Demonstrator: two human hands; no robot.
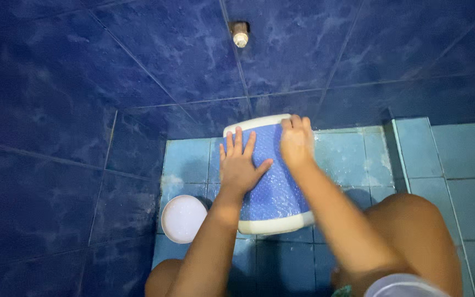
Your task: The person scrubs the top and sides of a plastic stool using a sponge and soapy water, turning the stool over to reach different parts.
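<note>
Blue tiled floor [347, 159], hands [238, 165] flat on mat [273, 192]

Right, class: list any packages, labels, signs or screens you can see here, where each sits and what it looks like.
None in view: no package, label, sign or screen.
Only a blue mat with white rim on the tiled floor, under both hands, left hand, right hand.
A round white bowl stands to its left.
</note>
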